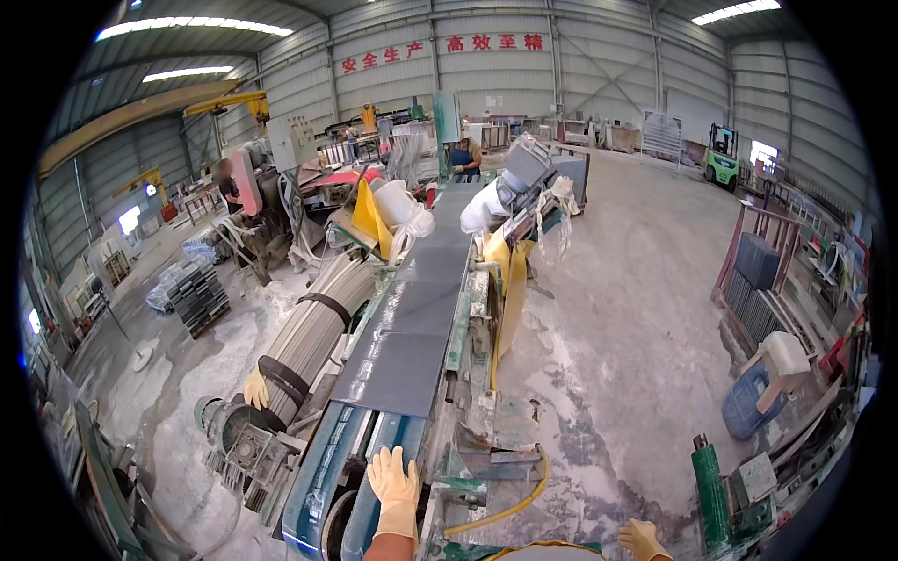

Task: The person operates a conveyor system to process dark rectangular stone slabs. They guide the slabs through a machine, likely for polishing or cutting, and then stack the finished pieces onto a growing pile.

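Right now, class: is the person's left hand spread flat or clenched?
Spread flat: the gloved left hand rests, fingers extended, on the blue conveyor end.

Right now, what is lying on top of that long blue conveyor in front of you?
Dark grey stone slabs lie end to end on the blue conveyor. The left hand, gloved yellow, rests at its bare near end. The belt under the slabs is covered.
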{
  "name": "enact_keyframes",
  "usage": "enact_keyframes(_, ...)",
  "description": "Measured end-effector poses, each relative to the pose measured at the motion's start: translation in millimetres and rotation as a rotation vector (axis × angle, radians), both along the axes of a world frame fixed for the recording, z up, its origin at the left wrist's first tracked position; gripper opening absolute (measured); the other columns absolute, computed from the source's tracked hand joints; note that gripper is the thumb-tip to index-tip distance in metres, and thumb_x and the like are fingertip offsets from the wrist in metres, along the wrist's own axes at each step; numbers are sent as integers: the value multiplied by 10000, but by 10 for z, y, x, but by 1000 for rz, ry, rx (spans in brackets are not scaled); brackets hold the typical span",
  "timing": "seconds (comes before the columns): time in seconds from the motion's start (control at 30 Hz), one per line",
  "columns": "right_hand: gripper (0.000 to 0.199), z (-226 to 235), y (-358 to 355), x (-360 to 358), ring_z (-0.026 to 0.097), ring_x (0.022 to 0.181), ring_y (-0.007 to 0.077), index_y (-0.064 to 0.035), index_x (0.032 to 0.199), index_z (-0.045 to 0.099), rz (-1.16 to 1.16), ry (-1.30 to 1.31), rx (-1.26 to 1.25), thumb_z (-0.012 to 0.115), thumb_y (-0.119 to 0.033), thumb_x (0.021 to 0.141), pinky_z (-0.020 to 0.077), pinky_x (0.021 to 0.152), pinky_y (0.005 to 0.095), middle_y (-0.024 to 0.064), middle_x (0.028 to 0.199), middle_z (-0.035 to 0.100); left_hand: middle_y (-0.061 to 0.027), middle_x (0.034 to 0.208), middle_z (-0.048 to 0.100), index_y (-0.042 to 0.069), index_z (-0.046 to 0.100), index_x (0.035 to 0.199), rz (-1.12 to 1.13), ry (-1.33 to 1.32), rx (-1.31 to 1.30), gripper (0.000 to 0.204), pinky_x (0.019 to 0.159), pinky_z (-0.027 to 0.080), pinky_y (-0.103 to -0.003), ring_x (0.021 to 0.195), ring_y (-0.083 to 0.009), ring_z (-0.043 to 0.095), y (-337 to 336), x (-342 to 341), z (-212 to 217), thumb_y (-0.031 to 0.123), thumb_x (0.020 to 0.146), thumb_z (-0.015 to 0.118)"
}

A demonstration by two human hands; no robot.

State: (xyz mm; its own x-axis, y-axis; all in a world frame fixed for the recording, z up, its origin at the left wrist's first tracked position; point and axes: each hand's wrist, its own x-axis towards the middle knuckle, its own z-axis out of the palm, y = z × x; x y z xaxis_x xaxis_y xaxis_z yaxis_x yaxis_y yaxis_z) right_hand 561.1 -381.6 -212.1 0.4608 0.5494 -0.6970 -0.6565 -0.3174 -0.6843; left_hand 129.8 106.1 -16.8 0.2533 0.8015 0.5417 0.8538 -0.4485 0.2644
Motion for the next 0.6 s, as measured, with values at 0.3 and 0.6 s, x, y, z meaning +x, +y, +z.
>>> enact_keyframes(0.3,509,-280,-14,41,627,1037,454,30,1120,594,98,155,30,418,-417,952,493,910,549,289,1202,621,-181,1203,664,48,642,1219,-79,-40,-13,441,1043,435,-473,1133,-375,600,195,-122,-192,247,842,754)
enact_keyframes(0.6,491,-208,392,-18,658,994,413,38,1112,627,110,108,-4,494,-402,940,518,878,501,259,1150,660,-178,1307,550,86,570,1300,-37,179,-100,494,1055,371,-499,1247,-380,491,52,-151,147,307,875,687)
